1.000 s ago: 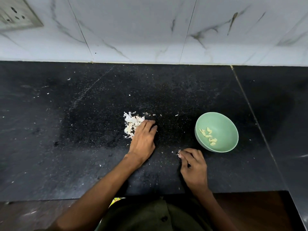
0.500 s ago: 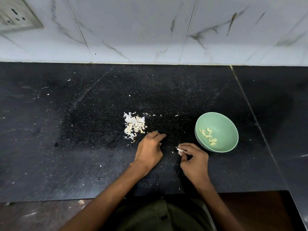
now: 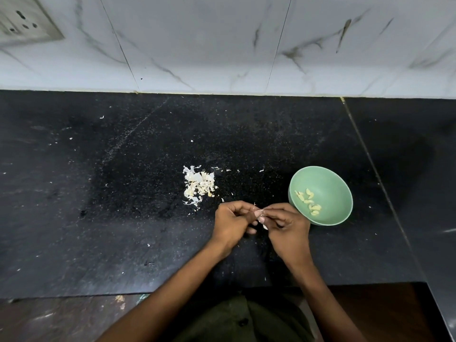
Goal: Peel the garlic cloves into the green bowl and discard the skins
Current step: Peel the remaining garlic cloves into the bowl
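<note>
Head view: the left hand [image 3: 232, 223] and right hand [image 3: 286, 225] meet just left of the green bowl [image 3: 320, 174], fingers curled and pinching 1 garlic clove [image 3: 262, 219] between them. The clove looks small, light and firm, its skin thin, dry and easily torn; pinching the skin at the tip seems the best hold. Peeled cloves [image 3: 308, 202] lie inside the bowl. A pile of skins [image 3: 198, 185] sits farther left of the bowl on the black counter [image 3: 98, 218].

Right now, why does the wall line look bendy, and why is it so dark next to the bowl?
Head view: the wide-angle lens bows the wall's bottom edge. Head view: the green bowl throws a soft shadow rightwards on the black counter, so light seems to come from the left. Head view: no strong glare.
</note>
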Demonstrator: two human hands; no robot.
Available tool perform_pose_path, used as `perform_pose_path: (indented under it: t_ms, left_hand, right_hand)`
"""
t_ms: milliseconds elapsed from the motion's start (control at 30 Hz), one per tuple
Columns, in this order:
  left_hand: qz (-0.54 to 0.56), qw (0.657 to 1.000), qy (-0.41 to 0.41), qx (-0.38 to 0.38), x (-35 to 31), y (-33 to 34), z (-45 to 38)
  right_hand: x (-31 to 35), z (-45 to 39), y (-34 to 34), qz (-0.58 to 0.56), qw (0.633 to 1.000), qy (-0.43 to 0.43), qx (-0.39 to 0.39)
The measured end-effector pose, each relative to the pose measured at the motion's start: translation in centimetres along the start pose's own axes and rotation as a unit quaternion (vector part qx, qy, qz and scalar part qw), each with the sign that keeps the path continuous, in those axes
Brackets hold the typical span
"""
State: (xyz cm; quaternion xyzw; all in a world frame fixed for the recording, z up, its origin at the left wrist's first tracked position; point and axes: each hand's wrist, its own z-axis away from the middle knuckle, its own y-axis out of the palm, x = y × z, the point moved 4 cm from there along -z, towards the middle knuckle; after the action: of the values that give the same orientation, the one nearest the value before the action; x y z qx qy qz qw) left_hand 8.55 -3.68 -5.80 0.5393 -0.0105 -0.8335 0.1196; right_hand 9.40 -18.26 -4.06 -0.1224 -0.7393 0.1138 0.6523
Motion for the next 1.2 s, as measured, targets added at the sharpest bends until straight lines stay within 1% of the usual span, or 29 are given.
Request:
perform_pose_path:
  t_ms: [67,167,233,300,400,467,533,600,700,800,867,933,1067,1200]
  left_hand:
    - [0.042,0.998,-0.04,-0.012,-0.3,-0.3,0.1]
    - [0.107,0.989,-0.093,-0.039,-0.7,-0.9,0.1]
    - [0.134,0.984,-0.109,-0.052,-1.0,-1.2,0.2]
    - [0.149,0.98,-0.116,-0.063,-1.2,-1.5,0.3]
    - [0.163,0.975,-0.13,-0.071,-1.6,-1.8,0.4]
    - [0.168,0.974,-0.142,-0.06,-1.9,-1.8,0.5]
    - [0.168,0.972,-0.159,-0.032,-2.1,-1.7,0.8]
    - [0.179,0.967,-0.18,0.0,-2.2,-1.5,1.1]
    - [0.199,0.961,-0.191,0.026,-2.2,-1.5,1.2]
    - [0.212,0.962,-0.166,0.041,-2.5,-1.5,1.3]
    - [0.218,0.964,-0.148,0.045,-2.9,-1.5,1.3]
    - [0.226,0.962,-0.144,0.043,-3.1,-1.3,1.2]
    - [0.23,0.961,-0.154,0.029,-3.0,-1.4,1.0]
    - [0.234,0.96,-0.154,0.015,-3.0,-1.6,0.8]
  right_hand:
    - [0.2,-0.2,0.1,-0.05,0.998,0.029,0.001]
    - [0.2,-0.5,0.4,-0.142,0.983,0.119,-0.009]
    - [0.3,-0.8,0.5,-0.149,0.979,0.14,-0.002]
    - [0.6,-1.1,0.6,-0.108,0.985,0.127,0.031]
    - [1.8,-1.4,0.6,-0.018,0.996,0.062,0.066]
    - [2.9,-1.4,0.9,0.018,0.997,0.013,0.078]
    - [3.9,-1.4,1.3,0.029,0.996,-0.019,0.085]
    - [4.2,-1.5,1.5,0.03,0.996,-0.021,0.084]
    - [4.5,-1.8,1.6,0.027,0.996,-0.006,0.089]
    - [5.0,-2.0,1.7,-0.003,0.994,0.01,0.107]
    - [5.2,-2.0,1.7,-0.037,0.992,0.038,0.111]
    - [5.3,-2.0,1.8,-0.048,0.992,0.047,0.112]
    - [6.1,-2.1,2.2,-0.002,0.992,-0.009,0.129]
    - [6.7,-2.4,2.4,0.046,0.984,-0.016,0.17]
